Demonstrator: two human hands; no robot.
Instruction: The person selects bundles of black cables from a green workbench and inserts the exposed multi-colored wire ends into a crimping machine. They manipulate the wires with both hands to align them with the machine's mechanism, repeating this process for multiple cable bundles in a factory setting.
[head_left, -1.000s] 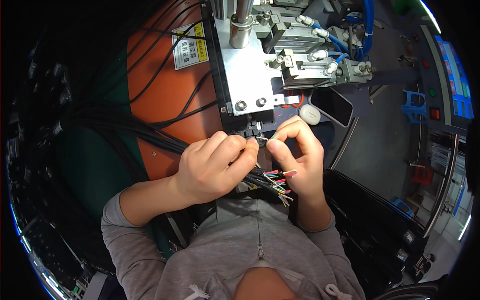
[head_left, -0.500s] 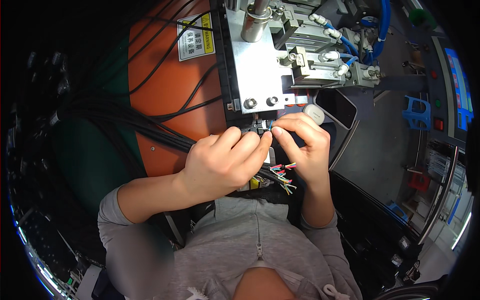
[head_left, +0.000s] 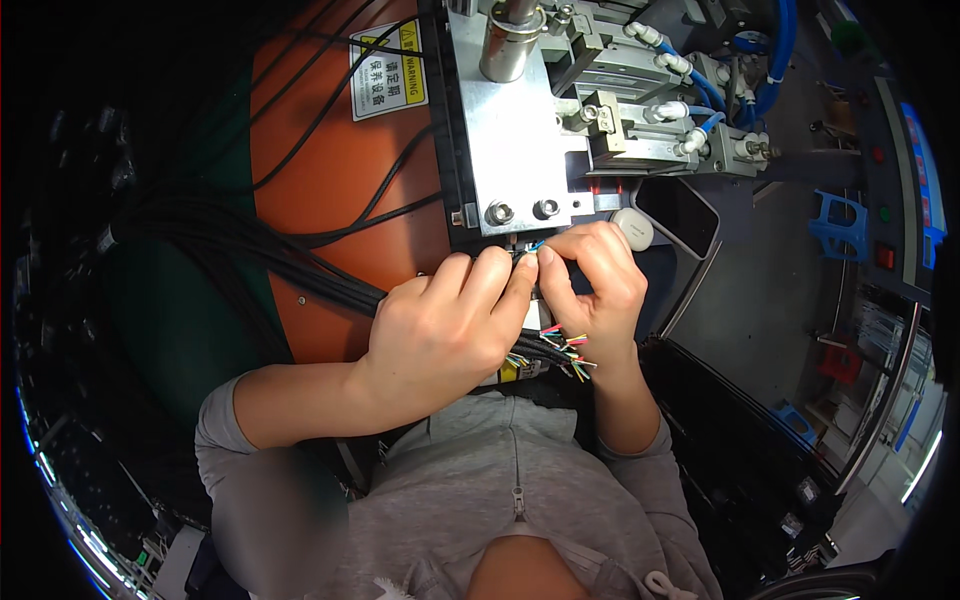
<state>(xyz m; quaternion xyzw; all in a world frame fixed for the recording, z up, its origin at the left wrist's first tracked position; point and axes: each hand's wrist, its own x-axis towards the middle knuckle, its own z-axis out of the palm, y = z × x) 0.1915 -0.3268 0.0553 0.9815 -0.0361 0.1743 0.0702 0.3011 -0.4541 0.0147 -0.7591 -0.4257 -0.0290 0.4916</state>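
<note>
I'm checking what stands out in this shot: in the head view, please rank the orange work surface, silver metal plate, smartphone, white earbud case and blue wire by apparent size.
1. Orange work surface
2. Silver metal plate
3. Smartphone
4. White earbud case
5. Blue wire, only a short piece showing

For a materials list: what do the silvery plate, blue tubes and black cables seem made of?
Silvery plate: probably metal, satin, by its greyish sheen. Blue tubes: likely flexible plastic, glossy, from bends and highlights. Black cables: matte; their soft curves suggest plastic, rubber or woven covering.
</note>
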